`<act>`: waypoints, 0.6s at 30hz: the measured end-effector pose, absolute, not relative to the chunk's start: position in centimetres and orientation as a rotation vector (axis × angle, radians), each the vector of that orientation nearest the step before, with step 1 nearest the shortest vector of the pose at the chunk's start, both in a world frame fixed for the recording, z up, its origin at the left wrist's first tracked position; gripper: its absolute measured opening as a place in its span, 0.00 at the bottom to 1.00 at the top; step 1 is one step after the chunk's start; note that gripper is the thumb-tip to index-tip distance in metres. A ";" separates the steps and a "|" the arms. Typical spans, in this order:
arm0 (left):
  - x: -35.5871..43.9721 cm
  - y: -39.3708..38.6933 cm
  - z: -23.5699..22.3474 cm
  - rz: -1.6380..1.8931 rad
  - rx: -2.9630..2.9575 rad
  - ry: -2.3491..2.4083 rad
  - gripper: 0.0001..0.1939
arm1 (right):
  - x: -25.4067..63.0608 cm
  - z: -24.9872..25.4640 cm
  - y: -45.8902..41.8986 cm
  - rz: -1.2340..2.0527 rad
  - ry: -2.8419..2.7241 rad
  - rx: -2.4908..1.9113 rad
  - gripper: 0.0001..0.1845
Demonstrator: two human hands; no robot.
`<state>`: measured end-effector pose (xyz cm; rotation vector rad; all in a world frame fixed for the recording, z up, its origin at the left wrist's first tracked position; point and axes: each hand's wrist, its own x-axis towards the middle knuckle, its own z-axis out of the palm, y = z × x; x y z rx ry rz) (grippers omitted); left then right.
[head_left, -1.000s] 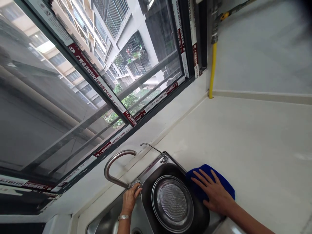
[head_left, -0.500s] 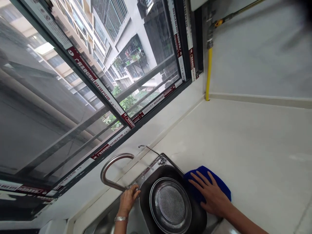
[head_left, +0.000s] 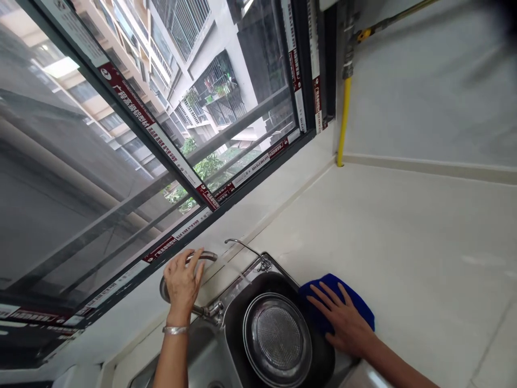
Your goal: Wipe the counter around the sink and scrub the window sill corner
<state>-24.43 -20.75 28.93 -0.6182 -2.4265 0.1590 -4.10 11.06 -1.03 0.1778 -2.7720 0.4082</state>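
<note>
My left hand [head_left: 181, 281], with a silver bracelet at the wrist, is at the curved neck of the metal faucet [head_left: 210, 256], its fingers bent over the tube. A thin stream of water [head_left: 236, 268] leaves the spout toward the sink. My right hand [head_left: 345, 320] lies flat, fingers spread, on a blue cloth [head_left: 361, 307] on the counter beside the sink. Between my hands, a dark basin [head_left: 235, 307] in the sink holds a round metal strainer [head_left: 279, 337] with a perforated middle. The faucet's lever [head_left: 217, 311] stands at its base.
A slim second tap [head_left: 244, 245] rises at the sink's back corner. The steel sink [head_left: 202, 350] extends left. A pale counter [head_left: 404, 237] stretches right toward a yellow pipe [head_left: 344, 121] at the wall. Dark-framed windows [head_left: 161, 140] stand behind the sink.
My left hand has gone from the faucet's lever up and left to its curved neck. My right hand stays on the blue cloth. The view has shifted slightly.
</note>
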 end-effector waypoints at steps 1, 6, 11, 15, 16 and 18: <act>-24.8 -20.6 28.9 0.163 -0.578 -2.426 0.20 | -4.0 -1.2 11.1 0.409 -2.765 0.180 0.53; -25.3 -19.8 28.8 0.126 -0.497 -2.402 0.19 | -3.5 -2.9 11.7 0.630 -2.638 0.199 0.45; -25.3 -19.3 28.6 0.105 -0.469 -2.407 0.19 | -5.0 -0.8 9.9 1.585 -2.296 -0.316 0.35; -25.8 -19.2 28.6 0.124 -0.406 -2.427 0.19 | -7.7 2.7 5.7 2.423 -1.796 -0.721 0.31; -25.9 -19.2 28.6 0.122 -0.390 -2.430 0.19 | -8.5 3.1 4.5 2.563 -1.686 -0.770 0.31; -25.9 -19.1 28.7 0.119 -0.368 -2.431 0.18 | -10.2 3.6 2.2 2.726 -1.505 -0.801 0.28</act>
